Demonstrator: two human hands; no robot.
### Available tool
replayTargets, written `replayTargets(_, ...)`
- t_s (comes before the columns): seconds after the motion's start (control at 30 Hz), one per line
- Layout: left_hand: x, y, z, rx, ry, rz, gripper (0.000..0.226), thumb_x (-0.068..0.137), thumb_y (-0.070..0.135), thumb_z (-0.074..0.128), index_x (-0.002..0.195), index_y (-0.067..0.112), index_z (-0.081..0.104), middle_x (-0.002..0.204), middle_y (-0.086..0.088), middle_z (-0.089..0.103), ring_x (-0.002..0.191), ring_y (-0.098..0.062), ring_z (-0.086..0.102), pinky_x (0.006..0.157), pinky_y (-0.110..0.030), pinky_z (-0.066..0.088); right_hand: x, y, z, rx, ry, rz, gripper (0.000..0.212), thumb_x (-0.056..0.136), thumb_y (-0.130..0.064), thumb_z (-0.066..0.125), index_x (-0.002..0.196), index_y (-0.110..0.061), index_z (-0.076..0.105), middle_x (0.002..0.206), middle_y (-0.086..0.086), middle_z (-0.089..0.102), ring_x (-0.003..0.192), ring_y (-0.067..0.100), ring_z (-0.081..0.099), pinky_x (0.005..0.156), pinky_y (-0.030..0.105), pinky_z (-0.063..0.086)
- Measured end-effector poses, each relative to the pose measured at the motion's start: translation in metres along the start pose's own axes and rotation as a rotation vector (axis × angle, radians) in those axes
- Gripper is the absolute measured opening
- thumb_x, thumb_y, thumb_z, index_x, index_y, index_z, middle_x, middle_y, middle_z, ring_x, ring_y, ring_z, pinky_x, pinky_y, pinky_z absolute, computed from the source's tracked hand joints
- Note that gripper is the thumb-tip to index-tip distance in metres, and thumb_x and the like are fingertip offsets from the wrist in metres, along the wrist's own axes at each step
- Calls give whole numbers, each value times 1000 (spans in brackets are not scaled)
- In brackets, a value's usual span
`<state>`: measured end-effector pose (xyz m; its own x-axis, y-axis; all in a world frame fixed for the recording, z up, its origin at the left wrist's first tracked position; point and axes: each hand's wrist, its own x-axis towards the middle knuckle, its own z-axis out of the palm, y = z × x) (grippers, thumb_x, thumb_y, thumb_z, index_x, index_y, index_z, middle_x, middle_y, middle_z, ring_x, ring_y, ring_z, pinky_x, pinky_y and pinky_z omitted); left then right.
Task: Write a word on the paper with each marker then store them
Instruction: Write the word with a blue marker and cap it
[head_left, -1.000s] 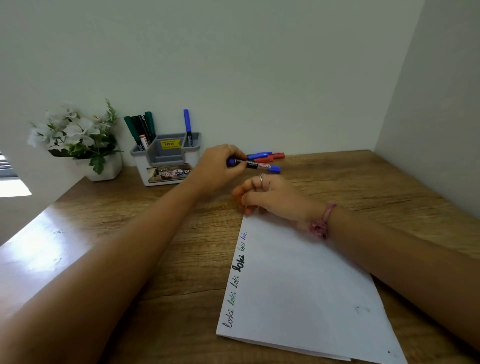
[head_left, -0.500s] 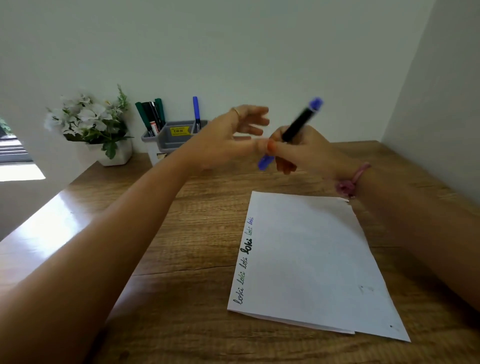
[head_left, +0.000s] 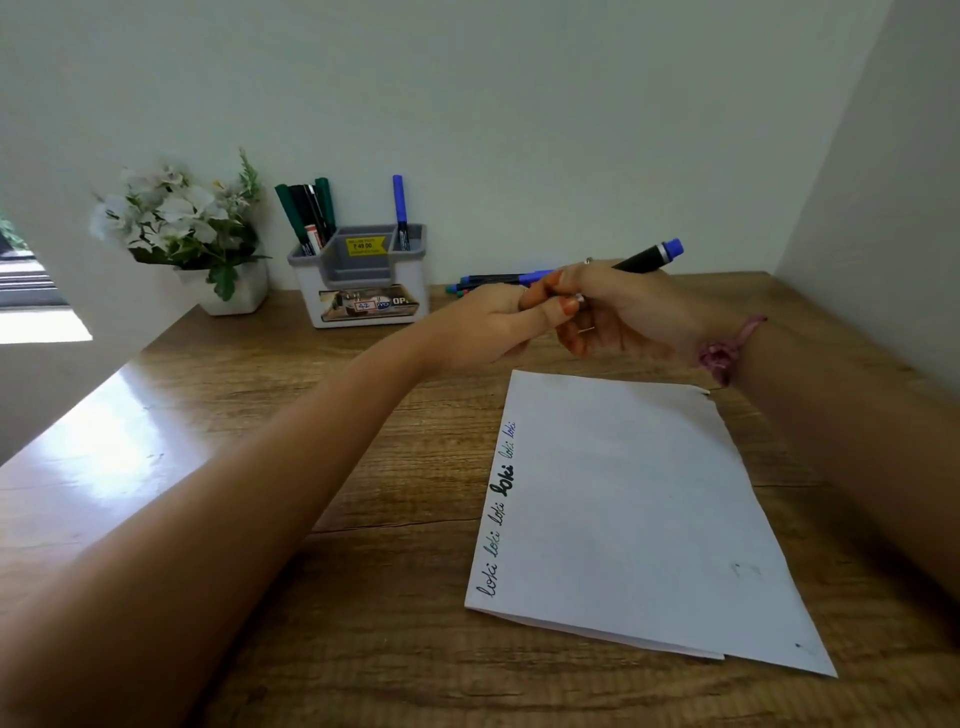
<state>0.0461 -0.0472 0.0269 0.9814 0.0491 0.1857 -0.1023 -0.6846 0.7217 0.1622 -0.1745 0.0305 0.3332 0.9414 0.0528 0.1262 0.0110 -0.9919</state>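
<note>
My right hand (head_left: 628, 312) holds a black marker with a blue end (head_left: 647, 257), its tail pointing up and to the right. My left hand (head_left: 483, 327) is closed around the marker's front end, which its fingers hide. Both hands meet in the air just beyond the white paper (head_left: 623, 509), which lies on the wooden desk (head_left: 363, 467) with "loki" written several times along its left edge. A grey and white holder (head_left: 358, 280) at the back wall has green and black markers (head_left: 306, 208) on its left side and one blue marker (head_left: 399, 208) on its right.
A few loose markers (head_left: 493, 280) lie on the desk behind my hands, right of the holder. A white pot of white flowers (head_left: 192, 223) stands left of the holder. Walls close off the desk at the back and on the right.
My left hand went from spread open to closed on the marker's front end. The marker tipped flatter, and both hands dropped a little toward the desk.
</note>
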Motion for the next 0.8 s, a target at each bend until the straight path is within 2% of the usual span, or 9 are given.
replayTargets(0.1,-2,-8,-1,70,73,4,50,93,43,44,49,19,42,39,11,34,38,-4,29,44,-14,27,-3,-1,-8,1,-99,45,32,97,-20,40,110,-6,67,80,6,57,65,13,54,63,23,51)
replayTargets(0.2,-6,-17,-21,107,161,-87,59,76,72,36,54,18,37,47,6,34,38,-5,27,44,-16,28,-7,-5,-25,18,-144,45,35,98,-21,39,123,-10,60,77,5,52,67,12,54,65,22,50)
replayTargets(0.3,-11,-31,-37,136,137,-165,71,56,94,31,57,23,37,51,9,40,40,-3,31,47,-13,32,-8,2,-33,119,-87,37,33,93,-19,42,118,-8,60,77,4,53,65,9,55,62,21,51)
replayTargets(0.37,-12,-42,-33,113,97,-211,62,62,83,49,66,22,44,62,3,47,50,-7,39,58,-20,38,-9,8,-30,150,-112,48,27,85,-15,47,106,-8,62,72,2,59,63,10,58,59,21,52)
replayTargets(0.43,-11,-50,-25,163,30,-219,41,71,60,66,73,23,50,70,-1,51,59,-11,46,65,-28,41,-10,11,-22,156,-147,53,18,79,-12,52,92,-10,65,72,1,64,63,10,61,59,22,53)
replayTargets(0.53,-11,-53,-17,172,6,-140,17,74,42,71,83,35,58,88,8,59,80,-3,53,72,-27,39,-10,14,-9,57,-211,26,13,75,-4,60,84,-10,67,71,3,66,59,12,60,57,21,53)
replayTargets(0.67,-12,-49,-15,144,-42,-94,23,70,44,70,92,41,62,92,22,61,83,10,53,73,-17,35,-7,23,10,-198,-214,-101,9,79,4,58,87,9,58,61,-6,65,50,8,53,49,18,47)
replayTargets(0.73,-12,-48,-15,131,-68,-88,26,67,45,69,93,38,65,89,23,64,81,11,55,70,-11,37,-4,29,18,-264,-135,-144,2,78,2,57,77,2,56,54,-7,63,45,8,51,45,18,44)
replayTargets(0.8,-12,-50,-14,140,-80,-77,30,63,50,68,92,40,66,91,16,67,80,4,57,71,-14,40,0,33,23,-291,-58,-162,8,74,-5,57,68,-9,52,48,-4,57,42,9,49,43,18,42)
